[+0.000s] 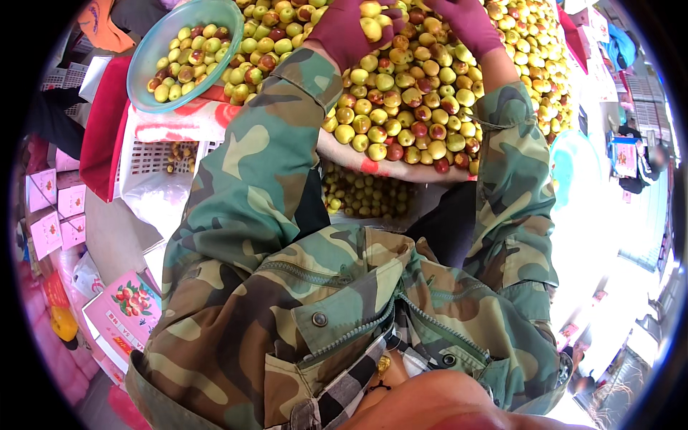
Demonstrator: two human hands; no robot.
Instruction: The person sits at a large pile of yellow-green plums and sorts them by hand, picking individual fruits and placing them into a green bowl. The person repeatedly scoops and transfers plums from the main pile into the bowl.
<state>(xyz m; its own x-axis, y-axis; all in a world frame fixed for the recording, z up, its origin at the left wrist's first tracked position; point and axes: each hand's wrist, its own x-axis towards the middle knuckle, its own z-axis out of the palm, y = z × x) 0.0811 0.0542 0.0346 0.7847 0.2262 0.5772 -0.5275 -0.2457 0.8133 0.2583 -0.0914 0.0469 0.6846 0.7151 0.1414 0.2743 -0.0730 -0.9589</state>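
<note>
A big heap of yellow-green jujubes (401, 93) with red-brown patches spreads in front of me. My left hand (347, 30), in a maroon glove, is closed around a few jujubes (371, 29) above the heap. To its right, my right hand (469, 27), gloved the same way, reaches over the fruit. Its fingertips are cut off by the upper edge, so I cannot see whether it holds anything. At the left of the heap, a pale teal plastic basin (136, 80) leans with more jujubes in it.
A red and white cloth (172, 125) edges the heap. White plastic crates stand below it, one under the cloth (140, 159), with jujubes also between my knees (365, 193). Pink printed cartons (125, 308) lie at left. Another light teal basin (573, 168) is at right.
</note>
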